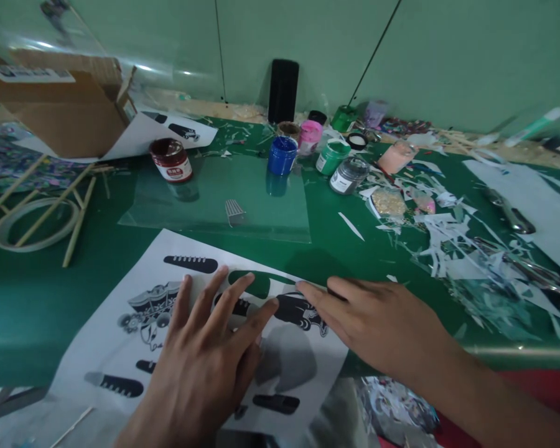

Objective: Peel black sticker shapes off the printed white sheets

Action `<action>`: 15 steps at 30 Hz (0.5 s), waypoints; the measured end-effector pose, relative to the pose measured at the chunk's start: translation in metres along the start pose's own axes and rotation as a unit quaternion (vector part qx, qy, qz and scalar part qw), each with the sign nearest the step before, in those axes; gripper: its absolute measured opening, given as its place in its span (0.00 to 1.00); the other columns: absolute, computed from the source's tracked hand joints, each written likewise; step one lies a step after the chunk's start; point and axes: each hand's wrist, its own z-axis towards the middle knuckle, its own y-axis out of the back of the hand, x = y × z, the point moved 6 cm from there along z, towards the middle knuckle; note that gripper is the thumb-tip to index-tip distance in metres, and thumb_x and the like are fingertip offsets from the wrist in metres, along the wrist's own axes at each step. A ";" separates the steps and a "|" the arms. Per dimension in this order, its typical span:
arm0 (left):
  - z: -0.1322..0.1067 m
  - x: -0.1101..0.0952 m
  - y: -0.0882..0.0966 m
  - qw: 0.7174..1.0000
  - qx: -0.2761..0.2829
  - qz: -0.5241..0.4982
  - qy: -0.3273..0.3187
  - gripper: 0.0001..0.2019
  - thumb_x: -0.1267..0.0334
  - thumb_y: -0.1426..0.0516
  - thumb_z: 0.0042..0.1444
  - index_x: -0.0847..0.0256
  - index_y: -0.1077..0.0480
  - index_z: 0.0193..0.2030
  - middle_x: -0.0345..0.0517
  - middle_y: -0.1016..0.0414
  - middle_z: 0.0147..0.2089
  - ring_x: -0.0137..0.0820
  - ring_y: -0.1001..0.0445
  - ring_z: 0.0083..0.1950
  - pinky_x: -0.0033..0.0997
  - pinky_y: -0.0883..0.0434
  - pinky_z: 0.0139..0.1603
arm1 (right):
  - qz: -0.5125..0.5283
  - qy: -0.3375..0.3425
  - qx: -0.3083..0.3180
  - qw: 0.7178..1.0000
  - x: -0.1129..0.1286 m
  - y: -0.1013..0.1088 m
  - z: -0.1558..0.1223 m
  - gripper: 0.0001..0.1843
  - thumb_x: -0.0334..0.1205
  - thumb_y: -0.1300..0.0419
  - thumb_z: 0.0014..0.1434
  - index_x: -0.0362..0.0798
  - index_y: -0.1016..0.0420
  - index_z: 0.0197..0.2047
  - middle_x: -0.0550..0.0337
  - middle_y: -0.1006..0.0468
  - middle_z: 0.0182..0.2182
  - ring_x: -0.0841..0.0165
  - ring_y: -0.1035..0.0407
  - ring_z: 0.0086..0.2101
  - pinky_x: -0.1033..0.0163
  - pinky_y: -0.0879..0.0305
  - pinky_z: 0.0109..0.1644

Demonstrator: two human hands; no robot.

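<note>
Left of the printed sheet [114, 354] there's a round tape ring [28, 247] tangled up with several wooden sticks [78, 224], and one cardboard box [70, 118] behind those. One red jar [171, 163] sits on clear plastic [205, 186] just beyond the sheet. Left hand [210, 336] is on the sheet, fingers spread; right hand [373, 311] is at its right edge, fingers together, can't tell if it's pinching. Past the sheet, four paint jars [282, 155]: blue, pink, teal, grey. Right of it, shredded paper scraps [466, 242] and one metallic tool [511, 211].
</note>
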 end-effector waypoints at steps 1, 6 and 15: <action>0.000 0.000 0.000 1.000 0.000 0.000 0.000 0.17 0.57 0.52 0.63 0.42 0.30 0.55 0.45 0.32 0.61 0.50 0.42 0.67 0.67 0.46 0.64 | -0.003 -0.002 0.005 1.000 0.000 0.000 -0.001 0.25 0.28 0.46 0.55 0.50 0.30 0.56 0.62 0.27 0.26 0.74 0.37 0.20 0.64 0.54 0.21; 0.000 0.000 0.001 1.000 -0.005 -0.001 -0.002 0.17 0.57 0.52 0.63 0.42 0.30 0.56 0.46 0.32 0.61 0.51 0.42 0.67 0.67 0.46 0.64 | -0.008 -0.008 0.022 1.000 0.002 0.000 -0.005 0.28 0.24 0.47 0.53 0.50 0.30 0.57 0.61 0.24 0.29 0.74 0.35 0.21 0.63 0.53 0.21; -0.001 0.000 0.000 1.000 -0.012 -0.002 -0.003 0.17 0.58 0.52 0.63 0.42 0.30 0.56 0.45 0.33 0.62 0.50 0.42 0.67 0.66 0.46 0.65 | 0.011 -0.021 0.028 0.999 0.004 -0.002 -0.010 0.29 0.23 0.48 0.53 0.47 0.32 0.58 0.62 0.25 0.27 0.74 0.34 0.22 0.63 0.54 0.20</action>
